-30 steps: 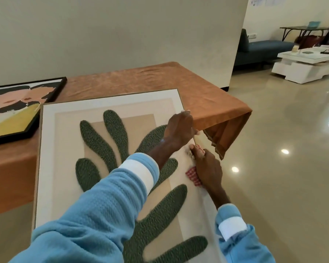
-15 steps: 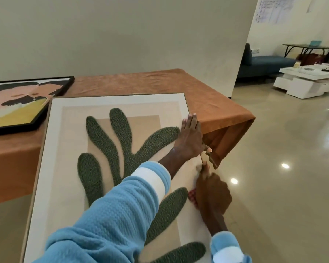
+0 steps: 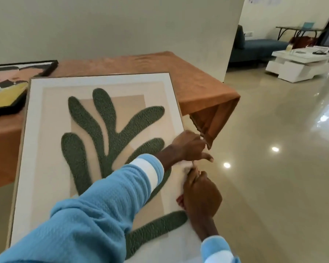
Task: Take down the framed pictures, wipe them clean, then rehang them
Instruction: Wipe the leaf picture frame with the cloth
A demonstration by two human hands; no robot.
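Note:
A large framed picture (image 3: 95,133) of a green leafy plant on beige leans toward me, its top over the table. My left hand (image 3: 188,147) crosses over the picture and grips its right edge, thumb sticking out to the side. Just below, my right hand (image 3: 200,194) holds a red checked cloth (image 3: 179,201) against the same right edge; most of the cloth is hidden under the hand. Both sleeves are light blue.
A second picture in a black frame (image 3: 13,88) lies flat on the table with the orange cloth (image 3: 198,86), at the left. A plain wall stands behind. To the right are glossy floor, a white coffee table (image 3: 296,67) and a blue sofa (image 3: 258,48).
Both hands have slid down the picture's right edge toward me, the right hand dragging the cloth along it. The frame's top edge now sits lower in view.

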